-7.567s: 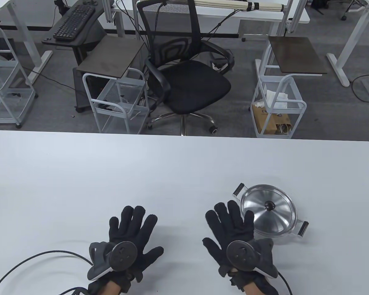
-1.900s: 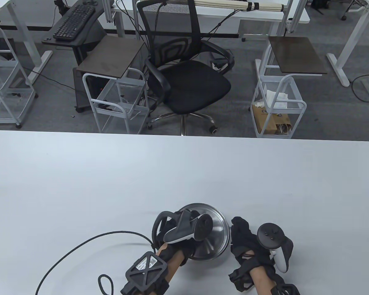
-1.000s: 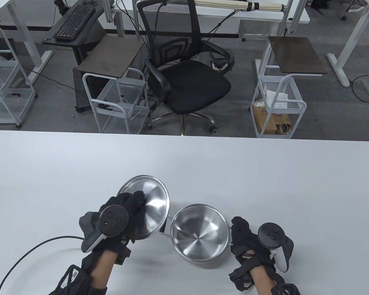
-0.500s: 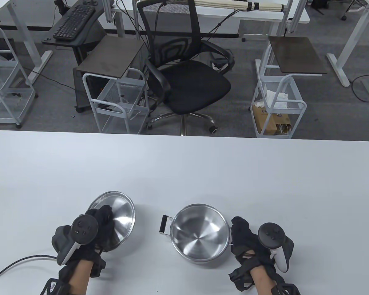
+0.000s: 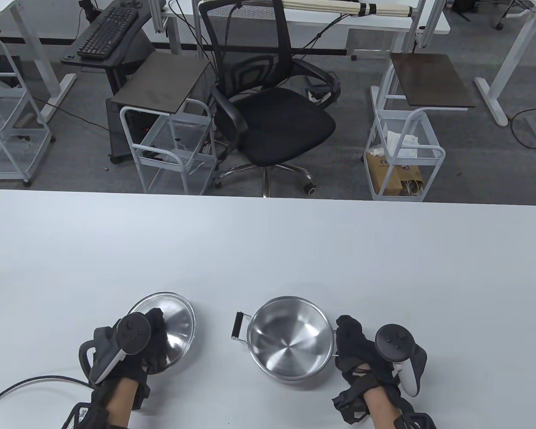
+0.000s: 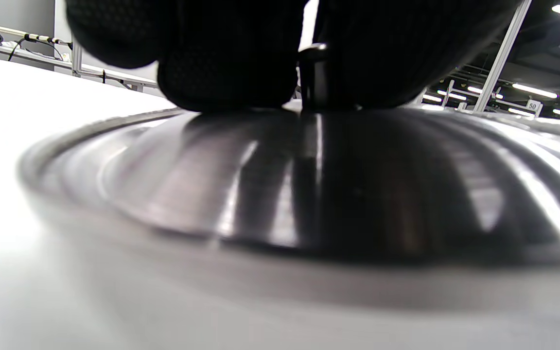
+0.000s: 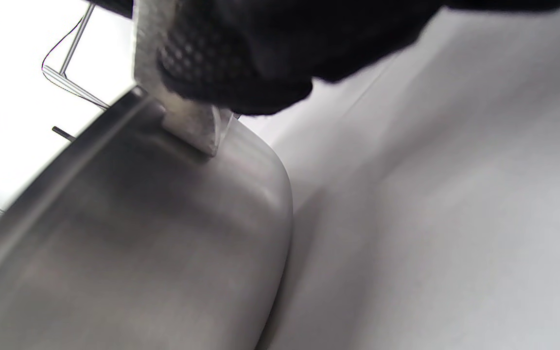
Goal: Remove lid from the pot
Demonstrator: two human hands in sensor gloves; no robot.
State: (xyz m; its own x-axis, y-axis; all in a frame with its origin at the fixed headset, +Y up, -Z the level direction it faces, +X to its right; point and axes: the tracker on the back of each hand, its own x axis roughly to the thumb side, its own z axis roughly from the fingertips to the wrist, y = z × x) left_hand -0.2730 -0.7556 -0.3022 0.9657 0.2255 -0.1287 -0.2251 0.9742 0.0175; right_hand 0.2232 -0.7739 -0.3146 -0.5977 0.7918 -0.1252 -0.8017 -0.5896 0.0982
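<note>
Only in left wrist view: left hand [image 6: 260,53] pinches lid [image 6: 309,180] knob [image 6: 315,73]; right hand [image 5: 362,353] grips pot [image 5: 290,339] handle.

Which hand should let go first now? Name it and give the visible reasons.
Left. The left hand holds the knob of the lid, which seems to lie on the table, apart from the open pot. The right hand steadies the pot's handle.

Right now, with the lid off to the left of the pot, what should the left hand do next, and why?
Probably let go: open the left hand and lift it clear. The lid appears to rest on the table, apart from the open pot, while the fingers pinch its knob.
</note>
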